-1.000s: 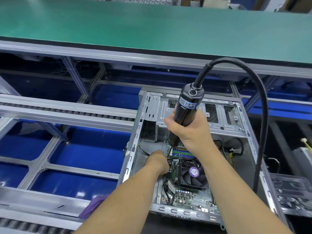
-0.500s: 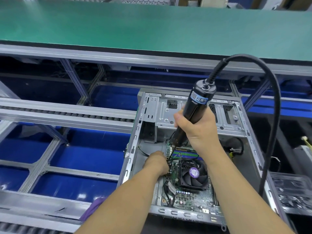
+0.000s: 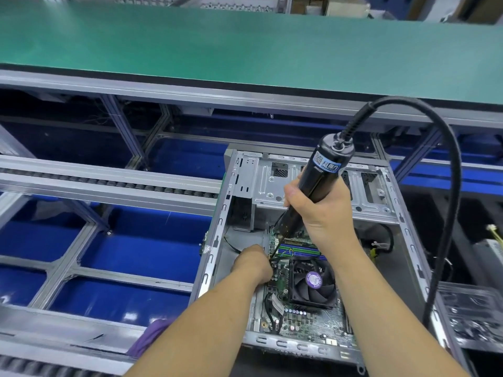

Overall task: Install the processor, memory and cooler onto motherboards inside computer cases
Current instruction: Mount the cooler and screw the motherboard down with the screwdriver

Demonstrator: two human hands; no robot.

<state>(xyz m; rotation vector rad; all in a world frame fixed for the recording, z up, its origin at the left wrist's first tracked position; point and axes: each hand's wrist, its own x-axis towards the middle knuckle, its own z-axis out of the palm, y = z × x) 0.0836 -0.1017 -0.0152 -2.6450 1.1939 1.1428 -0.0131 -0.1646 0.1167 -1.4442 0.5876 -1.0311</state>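
Both bare forearms reach forward; the right hand (image 3: pixel 319 210) is raised with fingers wrapped in a fist-like grip, the left hand (image 3: pixel 254 263) lower, knuckles up, fingertips hidden

An electronics assembly line: a long green-matted desk (image 3: pixel 245 44) on aluminium framing, grey roller conveyor rails (image 3: pixel 109 183) over blue flooring, and an open grey metal computer case (image 3: pixel 321 191) at the station.
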